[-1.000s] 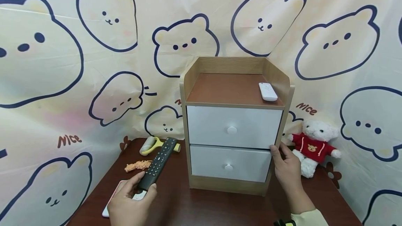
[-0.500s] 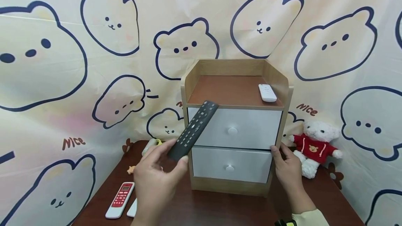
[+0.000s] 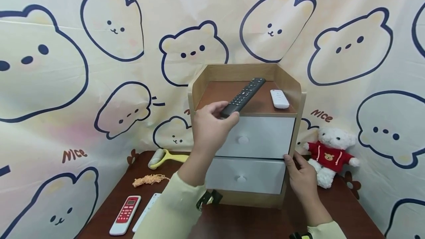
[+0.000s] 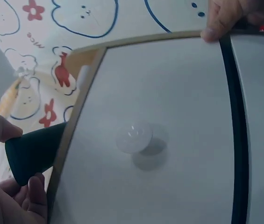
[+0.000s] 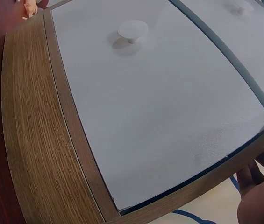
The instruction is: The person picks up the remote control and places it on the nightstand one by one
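Plastic, dark and slab-shaped with small pale buttons, forms the black remote I see pinched in the left hand, tilted over the brown shelf near a smooth, rounded white remote. Well apart, the right hand grips the wood-grained cabinet by its side edge. Half a second ago, I saw the black remote lower, before the white upper drawer. Beneath stands a glossy reddish-brown table; bear-printed cloth hangs behind.
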Available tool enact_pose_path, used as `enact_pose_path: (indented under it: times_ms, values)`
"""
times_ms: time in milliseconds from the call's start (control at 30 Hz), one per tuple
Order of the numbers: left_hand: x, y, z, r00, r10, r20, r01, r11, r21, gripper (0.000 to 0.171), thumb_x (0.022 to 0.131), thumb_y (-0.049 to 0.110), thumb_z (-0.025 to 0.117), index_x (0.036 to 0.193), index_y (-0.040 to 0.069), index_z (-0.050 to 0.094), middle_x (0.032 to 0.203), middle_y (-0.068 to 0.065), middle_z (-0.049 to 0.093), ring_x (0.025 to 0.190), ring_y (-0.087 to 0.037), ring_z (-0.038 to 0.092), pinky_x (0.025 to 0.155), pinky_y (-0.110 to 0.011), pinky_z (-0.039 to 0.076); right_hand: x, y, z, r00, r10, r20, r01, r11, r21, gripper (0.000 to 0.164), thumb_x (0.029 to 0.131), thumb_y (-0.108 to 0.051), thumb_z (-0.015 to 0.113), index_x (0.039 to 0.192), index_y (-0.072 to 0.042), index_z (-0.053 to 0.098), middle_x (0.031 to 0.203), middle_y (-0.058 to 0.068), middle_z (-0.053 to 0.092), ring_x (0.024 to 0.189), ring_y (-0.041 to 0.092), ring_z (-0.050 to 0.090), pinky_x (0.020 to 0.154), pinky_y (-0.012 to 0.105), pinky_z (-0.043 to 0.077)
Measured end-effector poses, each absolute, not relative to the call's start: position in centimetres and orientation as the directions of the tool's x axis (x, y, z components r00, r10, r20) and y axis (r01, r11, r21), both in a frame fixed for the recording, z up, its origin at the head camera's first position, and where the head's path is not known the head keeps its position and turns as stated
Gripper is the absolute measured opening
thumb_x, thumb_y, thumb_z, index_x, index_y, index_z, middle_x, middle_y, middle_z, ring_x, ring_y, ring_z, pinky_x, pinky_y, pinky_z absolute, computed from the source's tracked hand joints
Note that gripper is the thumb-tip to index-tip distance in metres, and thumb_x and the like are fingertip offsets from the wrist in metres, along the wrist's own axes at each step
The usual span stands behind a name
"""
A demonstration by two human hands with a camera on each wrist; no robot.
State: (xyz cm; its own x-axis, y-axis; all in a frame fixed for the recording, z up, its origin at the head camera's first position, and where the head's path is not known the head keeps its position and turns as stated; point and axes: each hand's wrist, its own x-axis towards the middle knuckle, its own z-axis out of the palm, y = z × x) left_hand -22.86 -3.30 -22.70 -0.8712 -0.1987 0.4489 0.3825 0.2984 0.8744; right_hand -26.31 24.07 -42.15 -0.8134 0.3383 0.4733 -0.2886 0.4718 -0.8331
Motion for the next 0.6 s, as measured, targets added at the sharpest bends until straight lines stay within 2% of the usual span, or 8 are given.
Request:
enact_pose_path:
  times_ms: [100,200,267,333,467,500,567,600]
  values:
    - [-24.1,-2.3,-22.0,-0.878,-0.195,0.436,0.357,0.339,0.871,0.042,0.088,0.028,0.086,0.127,0.015,0.08,0.116,-0.001,0.077,0.11,-0.02,0.069,0.093,-0.04,0.059,-26.4,24.2,-42.2,-0.814,0.334,0.474,-0.293,0.469,-0.833,0.045,0.109,-0.034,0.069,0.147,-0.01,0.069,0.14,0.02,0.073,0.102,-0.019,0.054,0.082,0.0,0.042]
    - [-24.7,-1.4,-21.5,-0.862,-0.191,0.47,0.365,0.41,0.836,0.04,0.088,0.028,0.084,0.126,0.014,0.081,0.116,-0.001,0.075,0.111,-0.02,0.066,0.091,-0.04,0.06,-26.3,24.3,-42.1,-0.822,0.329,0.465,-0.284,0.471,-0.835,0.046,0.109,-0.036,0.068,0.148,-0.011,0.069,0.14,0.02,0.073,0.101,-0.018,0.054,0.081,0.0,0.042]
    - [-24.8,-0.9,-21.1,-0.852,-0.187,0.489,0.368,0.452,0.813,0.04,0.088,0.028,0.083,0.125,0.014,0.081,0.115,-0.001,0.073,0.11,-0.019,0.065,0.089,-0.039,0.06,-26.2,24.3,-42.1,-0.828,0.326,0.457,-0.277,0.471,-0.837,0.047,0.11,-0.036,0.068,0.149,-0.011,0.068,0.142,0.021,0.072,0.107,-0.01,0.059,0.081,-0.001,0.041]
    - [-24.9,-0.2,-20.7,-0.848,-0.183,0.498,0.364,0.483,0.797,0.039,0.089,0.028,0.083,0.125,0.013,0.081,0.116,-0.001,0.072,0.11,-0.019,0.064,0.088,-0.038,0.06,-26.2,24.3,-42.1,-0.829,0.331,0.451,-0.272,0.467,-0.842,0.047,0.109,-0.037,0.068,0.149,-0.011,0.068,0.142,0.019,0.072,0.109,-0.008,0.06,0.082,-0.001,0.041]
    - [-25.8,0.9,-20.0,-0.845,-0.183,0.503,0.333,0.556,0.762,0.04,0.088,0.028,0.083,0.125,0.011,0.081,0.117,-0.004,0.073,0.11,-0.02,0.063,0.087,-0.038,0.058,-26.3,24.3,-42.2,-0.829,0.33,0.452,-0.275,0.463,-0.842,0.048,0.11,-0.037,0.068,0.149,-0.01,0.068,0.144,0.02,0.071,0.124,0.016,0.067,0.083,-0.001,0.04]
    - [-26.1,1.2,-19.9,-0.845,-0.183,0.503,0.32,0.582,0.748,0.04,0.088,0.028,0.084,0.124,0.01,0.081,0.117,-0.004,0.073,0.111,-0.021,0.063,0.088,-0.038,0.057,-26.3,24.3,-42.2,-0.829,0.329,0.453,-0.276,0.464,-0.842,0.048,0.11,-0.037,0.068,0.149,-0.01,0.068,0.144,0.02,0.07,0.125,0.018,0.067,0.084,-0.001,0.039]
    - [-26.8,1.7,-19.8,-0.843,-0.185,0.504,0.289,0.635,0.716,0.041,0.089,0.029,0.084,0.124,0.009,0.08,0.117,-0.005,0.073,0.111,-0.022,0.063,0.088,-0.039,0.056,-26.4,24.4,-42.3,-0.832,0.322,0.453,-0.279,0.462,-0.842,0.049,0.11,-0.037,0.067,0.15,-0.009,0.067,0.146,0.021,0.069,0.132,0.032,0.065,0.084,-0.002,0.038]
    - [-27.1,2.0,-19.8,-0.843,-0.184,0.505,0.272,0.664,0.696,0.041,0.089,0.031,0.084,0.123,0.008,0.08,0.117,-0.005,0.073,0.111,-0.022,0.063,0.088,-0.039,0.055,-26.4,24.4,-42.3,-0.833,0.318,0.453,-0.282,0.461,-0.841,0.049,0.11,-0.037,0.067,0.15,-0.009,0.066,0.146,0.022,0.069,0.133,0.034,0.064,0.084,-0.002,0.038]
